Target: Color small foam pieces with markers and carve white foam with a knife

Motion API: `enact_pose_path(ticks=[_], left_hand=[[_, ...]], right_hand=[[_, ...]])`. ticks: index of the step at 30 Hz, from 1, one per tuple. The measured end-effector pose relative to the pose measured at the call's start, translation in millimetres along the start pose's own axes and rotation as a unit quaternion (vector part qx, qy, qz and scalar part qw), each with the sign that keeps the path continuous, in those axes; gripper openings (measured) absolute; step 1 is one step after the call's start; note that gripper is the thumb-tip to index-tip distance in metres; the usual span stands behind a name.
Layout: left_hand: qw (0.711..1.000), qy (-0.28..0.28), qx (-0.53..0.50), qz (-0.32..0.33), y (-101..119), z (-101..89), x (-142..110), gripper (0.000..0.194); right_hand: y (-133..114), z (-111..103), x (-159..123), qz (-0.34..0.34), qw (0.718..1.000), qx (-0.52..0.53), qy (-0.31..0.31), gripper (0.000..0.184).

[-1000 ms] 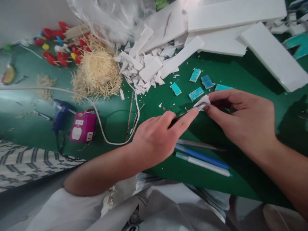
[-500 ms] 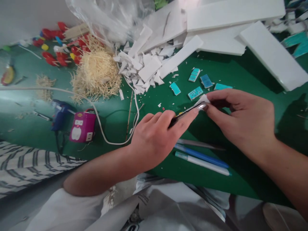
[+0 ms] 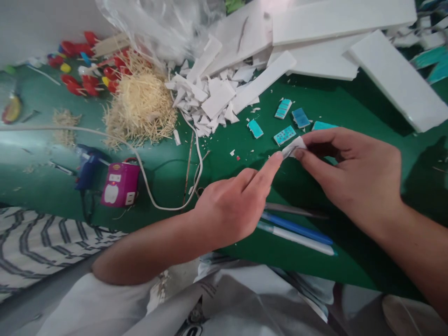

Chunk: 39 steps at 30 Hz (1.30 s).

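Observation:
A small white foam piece (image 3: 295, 145) is pinched between the thumb and fingers of my right hand (image 3: 353, 170). My left hand (image 3: 234, 200) is closed round a snap-off utility knife, its index finger stretched along the top toward the foam. Most of the knife is hidden under that hand now; only a bit of its blade tip (image 3: 290, 151) seems to show against the white piece. Just beyond my fingers lie a dotted turquoise piece (image 3: 284, 136), a striped turquoise piece (image 3: 283, 108), a blue piece (image 3: 300, 118) and a plain turquoise piece (image 3: 255, 129).
Below my hands lie a blue pen (image 3: 301, 228), a white marker (image 3: 301, 240) and a grey blade-like tool (image 3: 297, 210). White scraps (image 3: 217, 95) and foam boards (image 3: 315, 60) fill the back. Leftward are a toothpick pile (image 3: 143, 105), a white cable (image 3: 150, 198), a purple adapter (image 3: 120, 184) and a glue gun (image 3: 87, 165).
My left hand has rolled over and drawn slightly down, so the knife's body is now hidden. More of the white foam piece shows. My right hand has barely moved.

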State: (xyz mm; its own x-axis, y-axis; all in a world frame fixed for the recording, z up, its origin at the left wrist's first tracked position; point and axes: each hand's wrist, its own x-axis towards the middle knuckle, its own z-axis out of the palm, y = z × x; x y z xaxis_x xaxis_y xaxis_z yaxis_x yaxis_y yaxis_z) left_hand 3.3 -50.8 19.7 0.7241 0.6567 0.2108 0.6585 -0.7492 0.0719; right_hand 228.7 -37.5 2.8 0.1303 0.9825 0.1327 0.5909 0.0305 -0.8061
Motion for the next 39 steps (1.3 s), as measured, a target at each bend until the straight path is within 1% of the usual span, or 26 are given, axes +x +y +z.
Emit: enact_pose_path(ticks=[3, 6, 9, 11, 13, 16, 20, 26, 30, 33, 35, 39], left_hand=[[1.0, -0.009, -0.029, -0.003, -0.1, 0.9, -0.4, 0.044], [0.999, -0.001, -0.034, 0.003, -2.0, 2.5, -0.8, 0.045], [1.0, 0.0, 0.029, -0.006, -2.4, 3.0, 0.5, 0.05], [0.996, 0.017, 0.085, -0.012, -1.1, 2.4, 2.4, 0.054], [0.992, 0.04, 0.119, -0.011, 0.5, 1.4, 4.2, 0.055], [0.989, 0.061, 0.132, -0.004, 1.2, 0.4, 5.7, 0.054], [0.988, 0.074, 0.136, 0.0, -0.3, 1.0, 4.9, 0.047], [0.986, 0.071, 0.15, 0.002, 0.6, 0.5, 2.6, 0.047], [0.989, 0.06, 0.137, -0.004, 1.3, 1.4, 2.5, 0.049], [0.993, 0.057, 0.105, -0.004, 1.3, 3.5, 2.3, 0.043], [0.996, 0.044, 0.075, 0.001, 1.4, 4.1, 1.7, 0.041], [1.0, 0.003, 0.019, -0.002, 1.3, 3.5, -0.6, 0.046]], right_hand=[[-1.0, 1.1, 0.2, 0.001, 1.0, 0.013, 0.002, 0.012], [-0.2, 0.2, 0.4, 0.0, 1.0, 0.007, -0.004, 0.012], [1.6, -1.6, 0.3, -0.005, 1.0, -0.003, -0.009, 0.012], [2.4, -2.2, 0.2, -0.006, 1.0, -0.009, -0.012, 0.013], [2.6, -2.1, 0.0, -0.005, 1.0, -0.014, -0.019, 0.015], [1.5, -1.0, -0.1, -0.011, 1.0, -0.01, -0.02, 0.017], [-0.2, -0.5, 0.2, -0.013, 1.0, -0.004, -0.021, 0.018], [0.3, -0.9, 1.7, -0.039, 0.999, -0.014, -0.03, 0.017], [1.2, -0.7, 2.0, -0.044, 0.998, -0.02, -0.026, 0.017], [1.7, -1.3, 1.2, -0.03, 0.999, -0.016, -0.014, 0.013], [1.9, -1.4, 0.4, -0.012, 1.0, -0.012, -0.008, 0.013], [1.9, -0.4, -0.4, 0.005, 1.0, 0.003, -0.006, 0.014]])
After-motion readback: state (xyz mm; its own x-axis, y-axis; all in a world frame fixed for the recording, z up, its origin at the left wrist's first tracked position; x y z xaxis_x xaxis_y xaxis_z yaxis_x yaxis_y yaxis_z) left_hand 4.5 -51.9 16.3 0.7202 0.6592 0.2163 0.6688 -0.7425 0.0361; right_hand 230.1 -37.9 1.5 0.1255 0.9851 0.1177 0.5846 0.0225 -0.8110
